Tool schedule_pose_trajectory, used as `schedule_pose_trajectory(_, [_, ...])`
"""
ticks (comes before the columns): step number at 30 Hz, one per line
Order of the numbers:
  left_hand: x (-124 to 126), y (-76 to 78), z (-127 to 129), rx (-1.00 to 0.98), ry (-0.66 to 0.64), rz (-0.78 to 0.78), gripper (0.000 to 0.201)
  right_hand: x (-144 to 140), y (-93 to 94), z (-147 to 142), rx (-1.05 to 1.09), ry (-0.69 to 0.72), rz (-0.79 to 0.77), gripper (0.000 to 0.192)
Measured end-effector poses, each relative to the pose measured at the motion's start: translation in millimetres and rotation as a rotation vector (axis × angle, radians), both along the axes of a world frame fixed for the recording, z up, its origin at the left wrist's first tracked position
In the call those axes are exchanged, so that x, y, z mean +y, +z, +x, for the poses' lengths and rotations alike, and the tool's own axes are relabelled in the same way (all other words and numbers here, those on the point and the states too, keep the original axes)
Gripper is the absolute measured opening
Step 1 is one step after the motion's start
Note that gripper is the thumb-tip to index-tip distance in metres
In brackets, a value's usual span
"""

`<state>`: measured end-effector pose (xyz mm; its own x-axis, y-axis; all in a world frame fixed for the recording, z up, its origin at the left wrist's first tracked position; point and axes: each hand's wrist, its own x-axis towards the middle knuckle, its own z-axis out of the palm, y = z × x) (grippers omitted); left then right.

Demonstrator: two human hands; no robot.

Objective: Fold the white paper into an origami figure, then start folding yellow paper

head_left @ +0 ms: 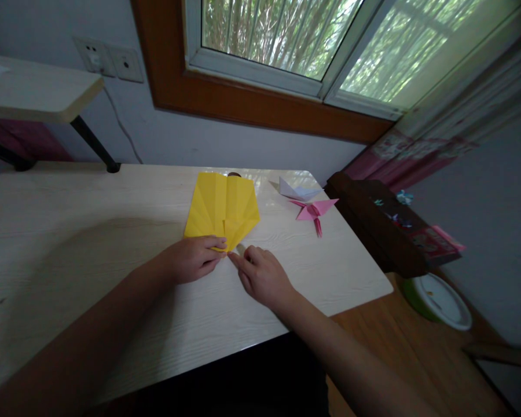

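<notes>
A sheet of yellow origami paper, creased in fan-like lines, lies on the pale wooden table. Its sides narrow to a folded point at the near end. My left hand rests flat across the near left edge, fingers stretched out and pressing the paper to the table. At the near tip, my right hand touches the paper with its index finger extended, the other fingers curled. Whether the right thumb pinches the tip is hidden.
Toward the table's right side lie a white folded paper boat and a pink folded paper figure. A raised shelf on black legs stands at the back left. A window is behind; a dark wooden cabinet stands at right.
</notes>
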<state>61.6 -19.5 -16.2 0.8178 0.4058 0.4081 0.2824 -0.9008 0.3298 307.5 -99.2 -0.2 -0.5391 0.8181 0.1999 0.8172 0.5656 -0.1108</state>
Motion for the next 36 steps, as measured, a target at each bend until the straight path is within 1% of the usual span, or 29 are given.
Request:
schedule_pose_trajectory(10, [1, 0.0, 0, 0.025, -0.001, -0.035, 0.028, 0, 0.3, 1, -0.064, -0.024, 0.011, 0.038])
schedule_pose_trajectory(15, [0, -1.0, 0, 0.007, 0.006, -0.064, 0.027, 2, 0.4, 1, -0.082, -0.063, 0.029, 0.039])
schedule_pose_trajectory(22, [-1, 3.3, 0, 0.027, -0.002, -0.067, 0.026, 7, 1.5, 6, -0.113, -0.116, 0.048, 0.039])
schedule_pose_trajectory(31, [0, -0.3, -1, 0.031, 0.008, -0.064, 0.027, 22, 2.4, 18, -0.148, -0.234, 0.076, 0.038])
schedule_pose_trajectory(36, [0, -2.4, -1, 0.043, 0.013, -0.093, 0.027, 32, 4.0, 26, -0.158, -0.301, 0.075, 0.038])
